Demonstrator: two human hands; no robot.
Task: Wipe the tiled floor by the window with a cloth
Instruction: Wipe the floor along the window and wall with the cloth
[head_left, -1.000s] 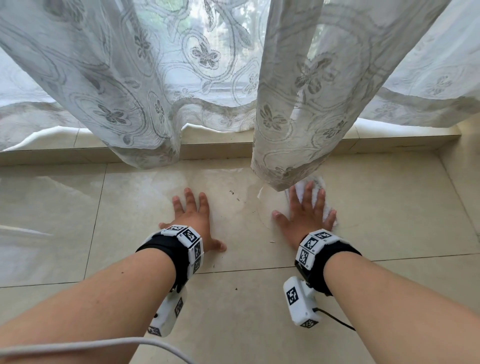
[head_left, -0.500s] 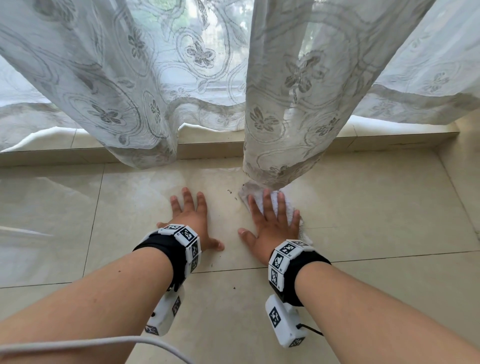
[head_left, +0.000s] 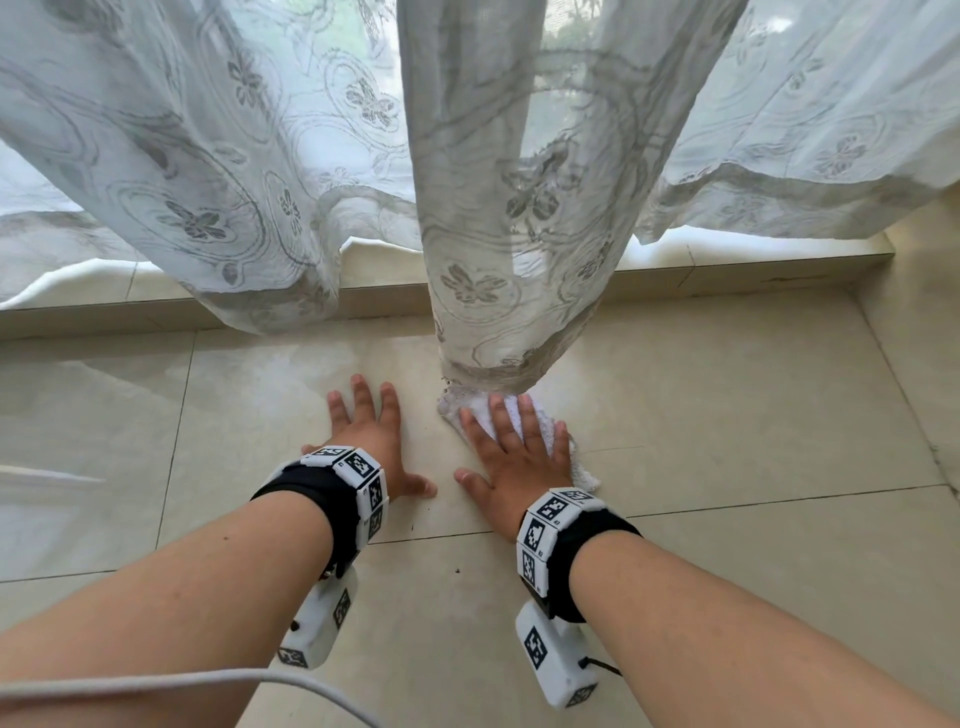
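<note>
Cloth (head_left: 581, 470): small, white, nubbly terry weave, crumpled with ragged edges. Lies flat on the tiled floor (head_left: 727, 415) just below the hem of the middle curtain (head_left: 493, 234) fold, far edge touching or tucked under that hem. Right hand (head_left: 511, 462) presses down on it, palm flat, fingers straight and slightly spread; no closed grip, cloth pinned rather than pinched. Left hand (head_left: 371, 441) flat on bare tile just beside it, fingers straight, holding nothing. Tiles large, glossy beige, thin dark grout lines, window glare at left; a few dark specks (head_left: 457, 570) near the wrists. Curtain sheer, off-white, embroidered flowers and scrolls, hanging in soft folds over a low tiled ledge (head_left: 727, 270). Black wristbands (head_left: 556, 525) with white blocks bearing black-and-white square markers on both wrists.
</note>
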